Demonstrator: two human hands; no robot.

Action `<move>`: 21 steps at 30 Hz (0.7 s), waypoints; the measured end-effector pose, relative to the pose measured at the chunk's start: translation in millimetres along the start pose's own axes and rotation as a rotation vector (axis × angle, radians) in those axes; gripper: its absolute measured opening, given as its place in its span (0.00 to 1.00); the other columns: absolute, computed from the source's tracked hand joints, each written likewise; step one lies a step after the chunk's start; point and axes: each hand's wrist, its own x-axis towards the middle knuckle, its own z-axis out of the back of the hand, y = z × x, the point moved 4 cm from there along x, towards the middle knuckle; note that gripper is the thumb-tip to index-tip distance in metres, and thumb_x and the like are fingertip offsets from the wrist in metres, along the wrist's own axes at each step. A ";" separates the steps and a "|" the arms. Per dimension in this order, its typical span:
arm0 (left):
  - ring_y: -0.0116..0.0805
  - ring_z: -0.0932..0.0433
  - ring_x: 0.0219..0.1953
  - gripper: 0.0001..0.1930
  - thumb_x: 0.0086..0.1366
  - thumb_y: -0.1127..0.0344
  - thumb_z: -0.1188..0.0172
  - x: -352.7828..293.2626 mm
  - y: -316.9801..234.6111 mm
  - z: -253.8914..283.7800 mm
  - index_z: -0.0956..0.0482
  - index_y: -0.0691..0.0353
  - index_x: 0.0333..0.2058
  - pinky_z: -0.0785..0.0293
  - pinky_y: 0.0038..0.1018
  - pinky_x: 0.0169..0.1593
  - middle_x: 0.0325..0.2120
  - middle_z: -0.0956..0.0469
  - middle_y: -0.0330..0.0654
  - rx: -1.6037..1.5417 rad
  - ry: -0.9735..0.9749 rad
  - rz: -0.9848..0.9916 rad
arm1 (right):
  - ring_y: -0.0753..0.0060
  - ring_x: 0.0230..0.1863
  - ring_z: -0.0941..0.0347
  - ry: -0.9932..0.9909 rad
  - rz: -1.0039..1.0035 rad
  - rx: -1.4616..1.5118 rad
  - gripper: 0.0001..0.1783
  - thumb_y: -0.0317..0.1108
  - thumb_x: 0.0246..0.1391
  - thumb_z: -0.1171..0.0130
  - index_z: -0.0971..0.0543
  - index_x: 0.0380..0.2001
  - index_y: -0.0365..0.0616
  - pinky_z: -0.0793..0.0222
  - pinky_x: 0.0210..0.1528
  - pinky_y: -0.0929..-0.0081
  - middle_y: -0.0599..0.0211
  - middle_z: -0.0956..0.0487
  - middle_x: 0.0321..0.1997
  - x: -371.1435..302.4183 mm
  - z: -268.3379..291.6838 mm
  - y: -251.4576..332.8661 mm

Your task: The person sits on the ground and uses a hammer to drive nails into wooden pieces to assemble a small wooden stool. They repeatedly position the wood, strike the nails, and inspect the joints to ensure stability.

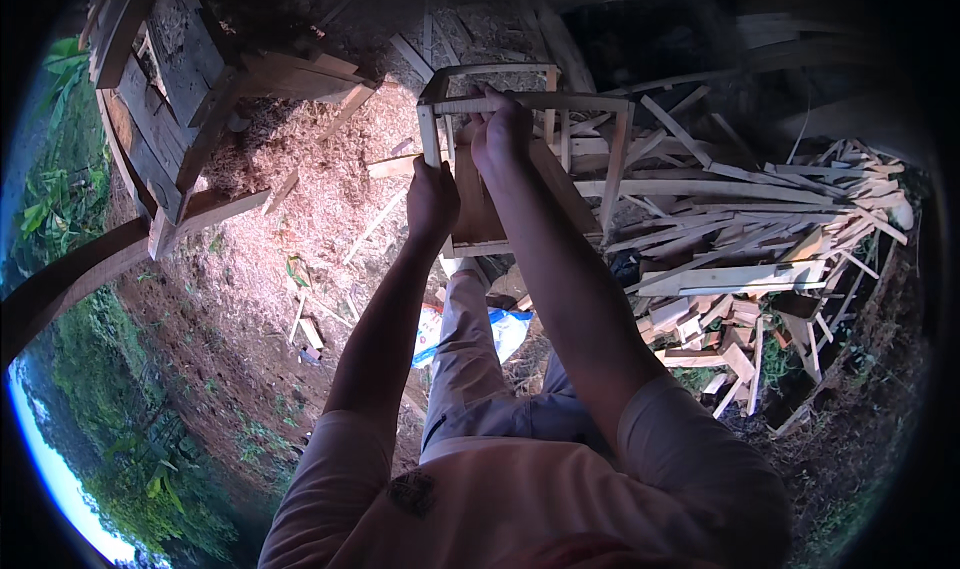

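Nearest item: pale short-sleeved shirt (520, 499) across the lower edge, with grey trousers (470, 359) below it in view, both worn by the person looking down.

Left hand (432, 201): forearm rises from the lower edge; fingers wrapped round the left upright of a wooden crate (520, 169), near the crate's lower left corner. Grasping.

Right hand (502, 134): raised higher, fingers curled over the crate's top front rail, just right of the left corner post. Grasping; the fingertips are hidden behind the rail, so how far they hook over cannot be told.

Wooden crate: slatted frame of thin pale strips, held up in front of the person between both hands, clear of the ground. Solid board at the back or bottom, seen between the arms; open slats on the right side. Top frame slightly tilted.

Pile of wood offcuts (740, 259): loose strips and short blocks, heaped to the right of the crate, well spread toward the right rim.

Sawdust (320, 179): pale drift on the ground left of the crate, a few stray strips lying on it.

Heavy timber frame (165, 99): dark weathered planks, upper left, standing beside the sawdust.

White and blue bag (505, 329): partly hidden behind the trousers, lying on bare earth.

Green plants (60, 189): along the left rim, beyond the timber frame.
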 end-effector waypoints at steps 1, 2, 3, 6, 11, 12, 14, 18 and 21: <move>0.70 0.17 0.38 0.16 0.79 0.59 0.48 10.5 -6.3 2.0 0.34 0.68 0.49 0.23 0.57 0.39 0.33 0.18 0.68 0.021 -0.041 0.044 | 0.65 0.53 0.20 0.010 0.010 0.004 0.17 0.24 0.60 0.37 0.26 0.51 0.43 0.29 0.59 0.61 0.62 0.20 0.49 14.4 -7.9 -8.7; 0.65 0.16 0.34 0.14 0.79 0.60 0.48 22.0 1.0 -2.2 0.34 0.67 0.48 0.24 0.53 0.36 0.30 0.18 0.63 -0.030 -0.116 -0.039 | 0.67 0.54 0.21 0.021 0.018 0.012 0.14 0.26 0.62 0.37 0.25 0.49 0.41 0.31 0.63 0.59 0.63 0.20 0.50 26.9 -13.8 -14.0; 0.48 0.18 0.26 0.11 0.80 0.61 0.48 35.5 17.0 -7.0 0.33 0.64 0.45 0.25 0.43 0.31 0.26 0.21 0.50 -0.061 -0.173 -0.052 | 0.67 0.55 0.21 0.106 0.011 0.012 0.15 0.26 0.61 0.36 0.26 0.49 0.41 0.32 0.64 0.61 0.62 0.20 0.50 28.3 -24.8 -13.5; 0.48 0.18 0.25 0.14 0.80 0.58 0.45 59.1 26.9 -5.7 0.31 0.65 0.40 0.25 0.46 0.32 0.25 0.21 0.51 -0.202 -0.223 0.017 | 0.66 0.57 0.23 0.135 -0.214 -0.253 0.25 0.28 0.60 0.33 0.28 0.58 0.34 0.33 0.67 0.63 0.59 0.21 0.53 18.3 -33.3 6.5; 0.40 0.15 0.24 0.16 0.80 0.55 0.45 101.9 -18.9 -5.1 0.30 0.63 0.40 0.22 0.36 0.28 0.24 0.21 0.45 -0.106 -0.259 0.053 | 0.67 0.50 0.15 0.703 -0.225 -0.755 0.18 0.35 0.72 0.41 0.22 0.57 0.33 0.22 0.55 0.68 0.56 0.13 0.46 -57.5 -7.9 173.1; 0.40 0.14 0.23 0.17 0.80 0.53 0.46 105.0 -23.0 2.1 0.29 0.64 0.39 0.22 0.36 0.27 0.24 0.21 0.45 -0.035 -0.295 0.091 | 0.67 0.47 0.15 0.721 -0.246 -0.845 0.17 0.36 0.71 0.41 0.21 0.55 0.33 0.21 0.53 0.68 0.58 0.13 0.42 -43.6 10.0 205.5; 0.39 0.15 0.21 0.18 0.80 0.52 0.46 119.1 -13.1 11.3 0.29 0.64 0.38 0.22 0.36 0.25 0.24 0.21 0.45 0.004 -0.329 0.165 | 0.69 0.40 0.14 0.664 -0.201 -0.924 0.15 0.38 0.72 0.42 0.18 0.49 0.35 0.19 0.49 0.69 0.61 0.14 0.35 0.9 55.7 262.6; 0.33 0.19 0.19 0.18 0.80 0.51 0.47 141.5 -12.1 19.8 0.28 0.62 0.39 0.24 0.32 0.25 0.24 0.22 0.41 0.029 -0.303 0.138 | 0.78 0.39 0.17 0.022 -0.007 -1.083 0.15 0.43 0.68 0.41 0.16 0.45 0.44 0.30 0.45 0.78 0.71 0.13 0.37 142.2 186.6 321.4; 0.33 0.19 0.19 0.19 0.80 0.50 0.47 166.5 -30.0 11.8 0.27 0.63 0.39 0.24 0.31 0.24 0.25 0.22 0.41 0.066 -0.278 0.110 | 0.74 0.41 0.17 -0.082 0.141 -1.521 0.12 0.38 0.61 0.37 0.16 0.41 0.41 0.25 0.41 0.70 0.67 0.13 0.37 263.6 277.3 333.7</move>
